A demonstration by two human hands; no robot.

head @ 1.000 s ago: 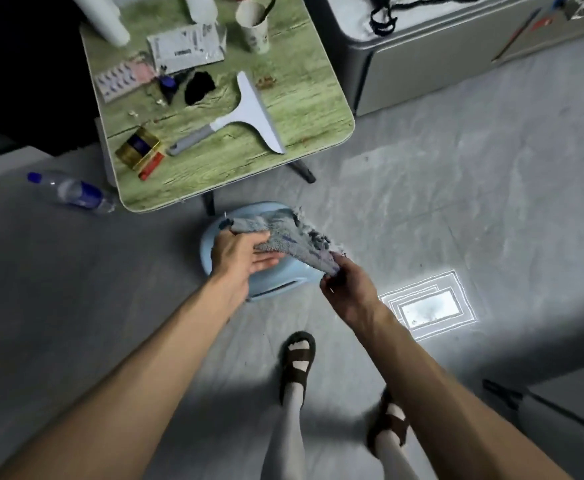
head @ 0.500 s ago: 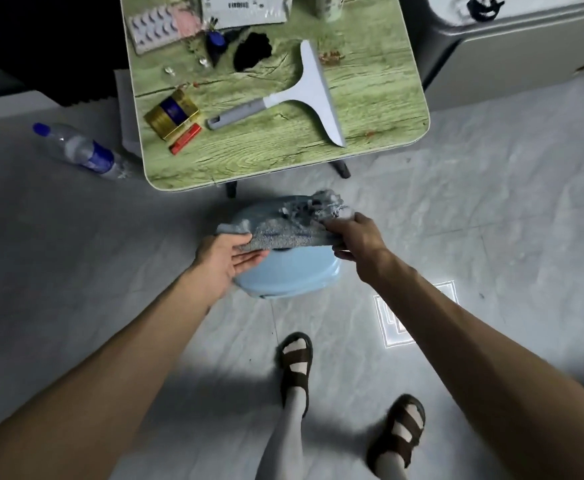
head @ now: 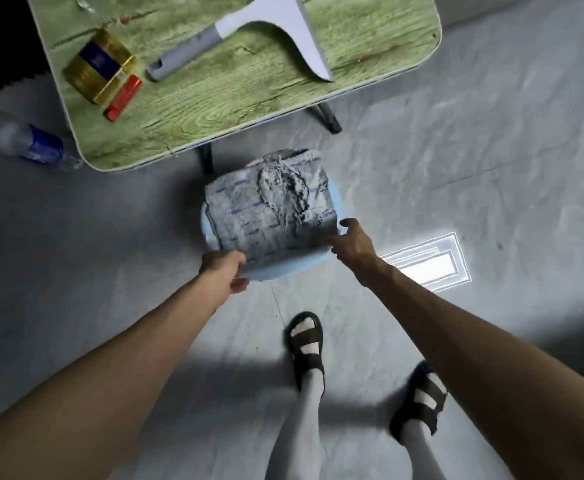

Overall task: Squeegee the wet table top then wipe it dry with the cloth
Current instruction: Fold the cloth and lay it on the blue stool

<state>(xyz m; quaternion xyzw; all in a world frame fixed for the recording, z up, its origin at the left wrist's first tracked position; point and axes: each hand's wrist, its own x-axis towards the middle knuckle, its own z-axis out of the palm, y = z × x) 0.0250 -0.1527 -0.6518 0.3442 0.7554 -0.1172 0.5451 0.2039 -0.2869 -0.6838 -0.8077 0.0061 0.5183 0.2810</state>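
Pinching the cloth (head: 270, 216) at its near corners, both hands (head: 224, 271) spread it; no writing legible

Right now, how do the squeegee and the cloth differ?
The squeegee lies on the green table, untouched; the cloth is spread over a blue stool below, with the left hand and right hand at its near corners. The squeegee is smooth and rigid; the cloth is frayed and soft. Both are greyish.

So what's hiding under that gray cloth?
A light blue stool sits under the gray cloth; only its rim peeks out at the near edge and sides. The cloth covers most of its top, so what else is under there cannot be seen.
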